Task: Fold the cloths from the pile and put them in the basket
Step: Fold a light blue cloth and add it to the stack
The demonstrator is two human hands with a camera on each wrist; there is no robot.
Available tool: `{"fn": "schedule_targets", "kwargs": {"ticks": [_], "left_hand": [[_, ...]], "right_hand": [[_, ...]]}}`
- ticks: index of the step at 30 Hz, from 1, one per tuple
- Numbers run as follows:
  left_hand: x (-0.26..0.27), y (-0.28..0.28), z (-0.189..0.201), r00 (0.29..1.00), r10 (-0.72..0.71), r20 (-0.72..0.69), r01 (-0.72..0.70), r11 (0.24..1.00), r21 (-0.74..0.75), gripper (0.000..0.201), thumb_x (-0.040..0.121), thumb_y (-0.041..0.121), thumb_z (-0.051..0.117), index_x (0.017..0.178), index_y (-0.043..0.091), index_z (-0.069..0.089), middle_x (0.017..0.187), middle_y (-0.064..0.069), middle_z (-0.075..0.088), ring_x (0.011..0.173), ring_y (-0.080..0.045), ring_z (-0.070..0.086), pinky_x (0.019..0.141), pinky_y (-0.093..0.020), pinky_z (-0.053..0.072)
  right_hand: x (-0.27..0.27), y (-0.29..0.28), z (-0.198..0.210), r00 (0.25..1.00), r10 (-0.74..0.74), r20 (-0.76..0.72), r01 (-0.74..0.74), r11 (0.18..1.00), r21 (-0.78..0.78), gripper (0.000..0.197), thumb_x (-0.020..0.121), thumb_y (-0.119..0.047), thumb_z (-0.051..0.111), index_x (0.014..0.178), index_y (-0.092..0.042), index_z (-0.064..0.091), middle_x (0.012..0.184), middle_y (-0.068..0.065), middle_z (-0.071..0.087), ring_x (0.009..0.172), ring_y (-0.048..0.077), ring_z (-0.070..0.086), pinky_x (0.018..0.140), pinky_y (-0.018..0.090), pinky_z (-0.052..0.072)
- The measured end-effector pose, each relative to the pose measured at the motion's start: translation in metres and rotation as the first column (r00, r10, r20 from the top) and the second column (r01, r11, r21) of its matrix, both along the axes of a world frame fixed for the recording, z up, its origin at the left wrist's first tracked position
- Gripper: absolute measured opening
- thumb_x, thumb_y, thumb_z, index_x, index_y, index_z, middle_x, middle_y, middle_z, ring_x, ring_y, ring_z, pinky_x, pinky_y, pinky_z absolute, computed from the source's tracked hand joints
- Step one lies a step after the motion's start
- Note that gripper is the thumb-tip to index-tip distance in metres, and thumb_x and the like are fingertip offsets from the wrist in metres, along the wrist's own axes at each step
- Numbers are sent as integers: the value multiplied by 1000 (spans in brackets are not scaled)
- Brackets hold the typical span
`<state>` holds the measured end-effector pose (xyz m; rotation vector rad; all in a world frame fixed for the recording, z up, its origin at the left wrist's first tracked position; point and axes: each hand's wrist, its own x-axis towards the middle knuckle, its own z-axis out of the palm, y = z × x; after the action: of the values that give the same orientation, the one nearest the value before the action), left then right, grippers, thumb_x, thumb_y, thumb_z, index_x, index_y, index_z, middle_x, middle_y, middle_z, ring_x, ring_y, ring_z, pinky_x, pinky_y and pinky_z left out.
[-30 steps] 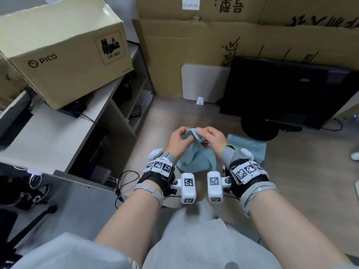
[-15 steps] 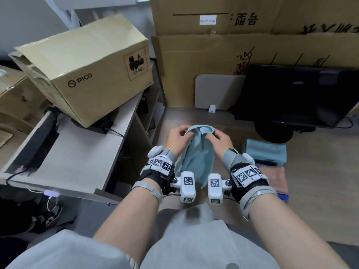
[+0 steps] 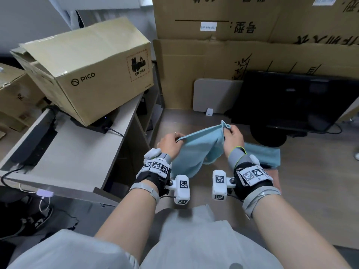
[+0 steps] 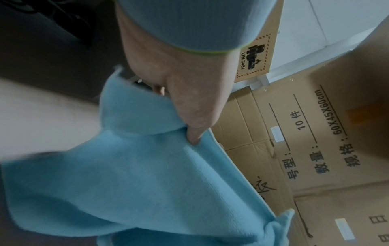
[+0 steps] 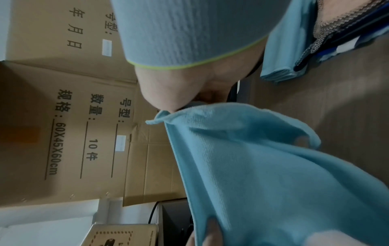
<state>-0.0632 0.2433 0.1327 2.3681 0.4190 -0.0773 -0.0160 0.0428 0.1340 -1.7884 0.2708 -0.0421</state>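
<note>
Cloth (image 3: 196, 150), light blue, was held in the air above the floor (image 3: 310, 191), stretched between both hands. One top corner was pinched by the left hand (image 3: 169, 144), the other by the right hand (image 3: 233, 138). Folded cloths (image 3: 262, 154) were noted on the floor beside the right wrist.

Two hands: the left hand (image 3: 171, 144) at about 9 o'clock of the held cloth (image 3: 196, 150), the right hand (image 3: 233, 137) at its 2 o'clock, each pinching an upper corner.

Blue cloths in view: two, the held one and a second cloth (image 3: 262, 154) lying at its 3 o'clock.

One PICO box (image 3: 87, 70) at 10 o'clock.

One monitor (image 3: 299, 100) at 1 o'clock.

One grey panel (image 3: 213, 96) at 12 o'clock.

Two wrist cameras.
</note>
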Motion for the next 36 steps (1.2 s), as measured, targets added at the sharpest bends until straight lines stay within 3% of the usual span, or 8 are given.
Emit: {"fn": "schedule_targets", "kwargs": {"ticks": [4, 8, 12, 18, 22, 25, 31, 36], "left_hand": [[-4, -19, 6, 982, 186, 31, -183, 978, -98, 26, 92, 16, 52, 109, 17, 72, 109, -11, 71, 106, -33, 60, 81, -31, 43], [-1, -36, 11, 968, 243, 57, -228, 953, -199, 30, 89, 34, 58, 74, 8, 64, 71, -11, 62, 77, -34, 57, 66, -37, 43], [1, -59, 15, 977, 213, 27, -189, 912, -365, 29, 82, 37, 66, 55, 28, 66, 49, 13, 56, 62, -12, 52, 60, -26, 39], [-4, -63, 15, 950, 310, 29, -271, 871, -409, 26, 80, 35, 64, 56, 26, 67, 47, 10, 53, 59, -12, 48, 60, -28, 41], [-1, -67, 25, 957, 285, 54, -207, 804, -558, 28, 85, 34, 67, 63, 17, 68, 56, 10, 58, 61, -8, 50, 63, -25, 43], [4, -52, 27, 949, 296, 106, -220, 865, -451, 30, 84, 34, 66, 64, 12, 64, 57, 12, 53, 60, -8, 48, 62, -25, 40], [7, -4, -3, 853, 521, 26, -483, 808, -338, 22, 80, 15, 61, 95, 26, 73, 96, 4, 74, 90, -15, 69, 90, -30, 54], [-2, 13, -21, 776, 630, -30, -622, 756, -204, 17, 81, 37, 67, 90, 23, 73, 83, 3, 69, 77, -21, 61, 69, -26, 41]], "right_hand": [[3, -19, -9, 994, -63, -86, 60, 998, -34, 12, 92, -16, 50, 97, -19, 61, 91, 2, 59, 84, 18, 51, 77, 29, 39], [9, -37, -9, 966, -7, -257, -16, 996, -88, 58, 92, -59, 31, 113, -13, 62, 104, 1, 55, 97, 19, 49, 94, 36, 38], [9, -42, -12, 937, 125, -326, -135, 991, -10, 75, 67, -82, 32, 107, -28, 65, 106, -2, 64, 101, 24, 56, 99, 36, 40], [5, -42, -17, 945, 202, -256, -123, 948, 293, 46, 69, -39, 56, 110, -19, 62, 103, 5, 61, 95, 18, 59, 88, 34, 47], [-6, -33, -27, 793, 503, -344, -568, 814, -121, 45, 75, -13, 77, 115, -24, 58, 93, -2, 61, 85, 13, 58, 78, 22, 42], [-3, -31, -35, 824, 373, -426, -516, 804, -295, 16, 85, -16, 63, 99, -19, 71, 85, 4, 64, 83, 21, 61, 72, 23, 42], [16, -39, -29, 950, -16, -313, -124, 898, -423, 29, 93, -30, 51, 104, -6, 65, 108, 20, 66, 101, 39, 60, 83, 36, 45], [5, -44, -33, 935, -157, -319, 20, 919, -394, 32, 94, -33, 51, 105, -7, 66, 106, 19, 67, 100, 38, 61, 82, 35, 45]]}}
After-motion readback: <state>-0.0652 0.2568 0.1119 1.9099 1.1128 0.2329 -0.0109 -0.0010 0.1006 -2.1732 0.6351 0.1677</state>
